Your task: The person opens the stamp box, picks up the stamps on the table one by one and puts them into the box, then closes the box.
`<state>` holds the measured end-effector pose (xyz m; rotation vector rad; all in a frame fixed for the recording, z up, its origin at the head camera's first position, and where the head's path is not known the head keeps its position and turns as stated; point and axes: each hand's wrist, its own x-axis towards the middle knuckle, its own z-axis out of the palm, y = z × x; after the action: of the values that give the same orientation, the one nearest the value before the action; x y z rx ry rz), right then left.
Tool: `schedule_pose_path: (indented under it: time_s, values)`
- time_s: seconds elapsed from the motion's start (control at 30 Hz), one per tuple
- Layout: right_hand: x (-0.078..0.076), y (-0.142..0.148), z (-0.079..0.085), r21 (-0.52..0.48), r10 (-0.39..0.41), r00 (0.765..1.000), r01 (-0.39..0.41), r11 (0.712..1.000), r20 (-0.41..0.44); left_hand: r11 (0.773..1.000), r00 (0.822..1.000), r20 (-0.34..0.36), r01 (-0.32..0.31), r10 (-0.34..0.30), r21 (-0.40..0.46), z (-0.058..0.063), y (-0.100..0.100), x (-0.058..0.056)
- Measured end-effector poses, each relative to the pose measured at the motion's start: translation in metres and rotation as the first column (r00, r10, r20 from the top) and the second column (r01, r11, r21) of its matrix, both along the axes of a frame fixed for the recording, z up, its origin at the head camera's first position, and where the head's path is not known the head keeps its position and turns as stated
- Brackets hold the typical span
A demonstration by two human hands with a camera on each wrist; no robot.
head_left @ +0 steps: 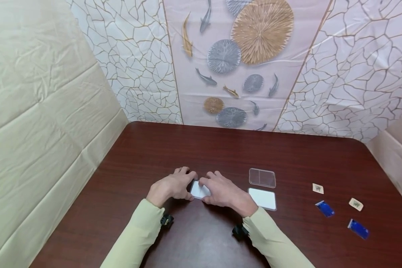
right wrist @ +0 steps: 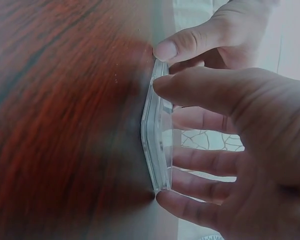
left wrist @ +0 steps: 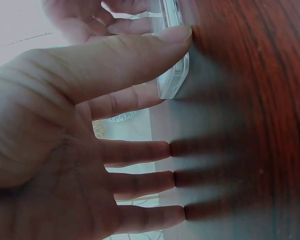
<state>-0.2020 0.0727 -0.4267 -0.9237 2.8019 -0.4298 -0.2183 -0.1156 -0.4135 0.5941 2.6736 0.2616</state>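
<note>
Between my hands, low over the table, is a thin, clear plastic case with a white face. My left hand pinches its left end between thumb and index finger. In the left wrist view, the other fingers stretch straight toward the tabletop beside the case. With my right hand I grip the right end, thumb on the near edge and fingers along the far side. From the right wrist view the case appears edge-on, in clear layers around a pale middle. My right fingers partly cover its top.
Right of my hands lie an empty-looking clear case half and a white-filled one. Farther right are a small printed cream square, another such square, a blue packet and a second blue packet. Patterned cloth hangs behind the table.
</note>
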Motion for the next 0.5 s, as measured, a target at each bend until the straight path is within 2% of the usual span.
schedule_pose_path:
  time_s: [0.5]
  values:
    - [-0.0032,0.0031,0.0011,-0.031,0.008,1.000,-0.008,0.999,0.006,1.000,1.000,0.016,-0.006,0.006,-0.003,-0.0003,-0.0002,-0.0002]
